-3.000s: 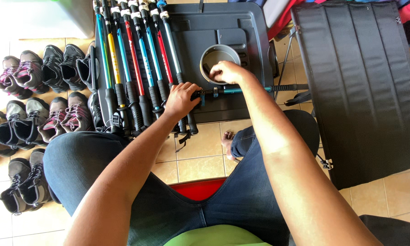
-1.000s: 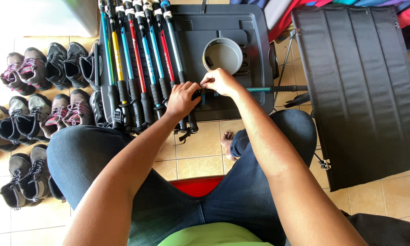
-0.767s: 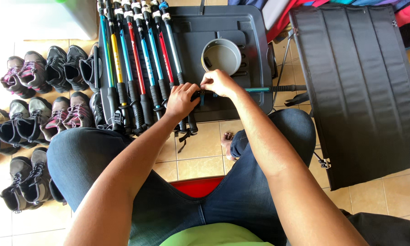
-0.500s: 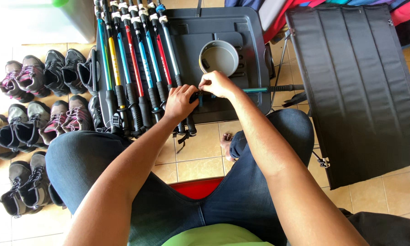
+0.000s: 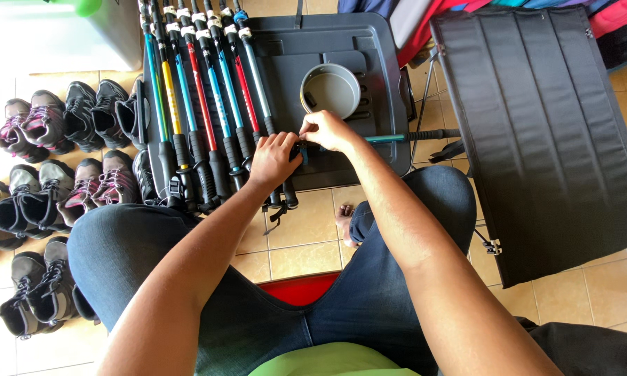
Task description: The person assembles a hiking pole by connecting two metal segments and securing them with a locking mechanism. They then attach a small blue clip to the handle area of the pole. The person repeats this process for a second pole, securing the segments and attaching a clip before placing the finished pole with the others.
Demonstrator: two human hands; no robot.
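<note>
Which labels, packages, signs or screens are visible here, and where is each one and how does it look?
Pole labels: small white bands near the top ends of the trekking poles, upper left; print too small to tell.
Shaft markings: pale lettering along the blue pole shaft.
No packages, signs or screens show.

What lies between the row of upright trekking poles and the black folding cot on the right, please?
In the head view, a dark plastic lid lies there, bearing a grey round bowl, with a teal pole across it that both hands grip.
</note>
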